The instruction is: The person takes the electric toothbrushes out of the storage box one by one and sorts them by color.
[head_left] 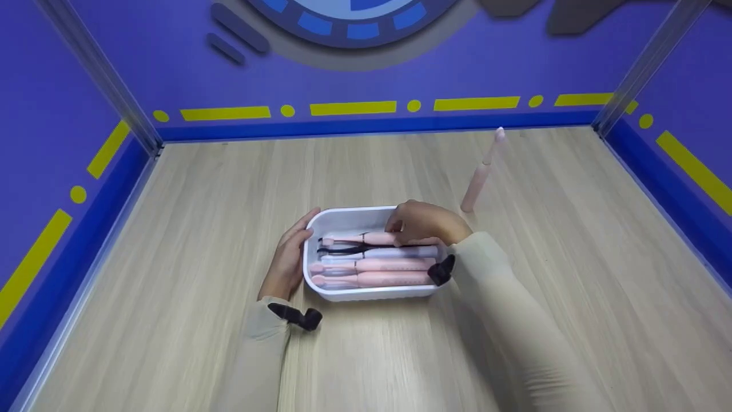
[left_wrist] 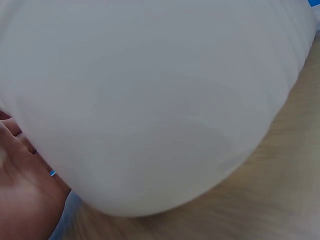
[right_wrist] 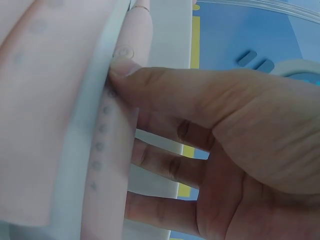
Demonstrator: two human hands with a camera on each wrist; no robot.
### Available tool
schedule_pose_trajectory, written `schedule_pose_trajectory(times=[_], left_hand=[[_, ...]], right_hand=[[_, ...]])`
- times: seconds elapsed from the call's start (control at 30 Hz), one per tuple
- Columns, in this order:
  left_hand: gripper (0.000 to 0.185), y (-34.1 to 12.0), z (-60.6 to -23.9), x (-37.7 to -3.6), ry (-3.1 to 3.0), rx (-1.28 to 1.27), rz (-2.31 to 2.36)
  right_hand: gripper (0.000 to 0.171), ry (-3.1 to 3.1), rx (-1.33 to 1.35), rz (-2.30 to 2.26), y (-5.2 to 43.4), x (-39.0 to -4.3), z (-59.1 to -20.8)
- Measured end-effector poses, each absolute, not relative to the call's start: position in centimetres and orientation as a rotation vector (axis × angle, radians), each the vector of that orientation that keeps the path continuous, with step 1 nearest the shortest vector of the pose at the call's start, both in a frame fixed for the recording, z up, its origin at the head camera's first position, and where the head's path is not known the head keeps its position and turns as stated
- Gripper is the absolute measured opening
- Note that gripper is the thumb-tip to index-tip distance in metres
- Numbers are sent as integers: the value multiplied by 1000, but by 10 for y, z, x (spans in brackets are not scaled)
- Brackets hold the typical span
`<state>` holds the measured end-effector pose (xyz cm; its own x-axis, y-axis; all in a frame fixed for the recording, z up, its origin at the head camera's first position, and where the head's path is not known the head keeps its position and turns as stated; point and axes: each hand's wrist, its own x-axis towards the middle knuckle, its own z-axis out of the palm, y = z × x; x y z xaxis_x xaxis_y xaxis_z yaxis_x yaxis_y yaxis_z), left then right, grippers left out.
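A white tray (head_left: 366,294) sits mid-table and holds several electric toothbrushes lying side by side, pink ones (head_left: 377,279) and a white one (head_left: 400,252). My right hand (head_left: 409,229) reaches into the tray and grips the topmost pink toothbrush (head_left: 354,238). In the right wrist view the thumb (right_wrist: 125,70) presses its handle (right_wrist: 112,165) and the fingers curl behind it. My left hand (head_left: 297,240) rests flat against the tray's left end. The tray wall (left_wrist: 150,100) fills the left wrist view, with the palm (left_wrist: 25,200) at the lower left.
Another pink toothbrush (head_left: 480,177) stands upright on the wooden table (head_left: 200,229), behind and to the right of the tray. Blue walls with yellow markings enclose the table on the left, back and right.
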<state>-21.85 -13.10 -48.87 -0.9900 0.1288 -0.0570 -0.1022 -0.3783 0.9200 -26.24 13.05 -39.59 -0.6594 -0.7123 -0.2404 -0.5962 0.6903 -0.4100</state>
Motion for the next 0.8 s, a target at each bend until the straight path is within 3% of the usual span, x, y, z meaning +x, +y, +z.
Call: schedule_pose_trajectory(times=[0.3,0.63,0.8], left_hand=[[49,-131,-489,-219,1703,32,2479],[50,-131,-488,-220,1707,20,2482],[50,-131,-489,-220,1685,17,2496]], right_hand=[[15,2484,-1092,-403,132,-263,-394],[10,2481,-963,-397,132,-263,-392],[14,2466,-1052,-403,134,-263,-392]])
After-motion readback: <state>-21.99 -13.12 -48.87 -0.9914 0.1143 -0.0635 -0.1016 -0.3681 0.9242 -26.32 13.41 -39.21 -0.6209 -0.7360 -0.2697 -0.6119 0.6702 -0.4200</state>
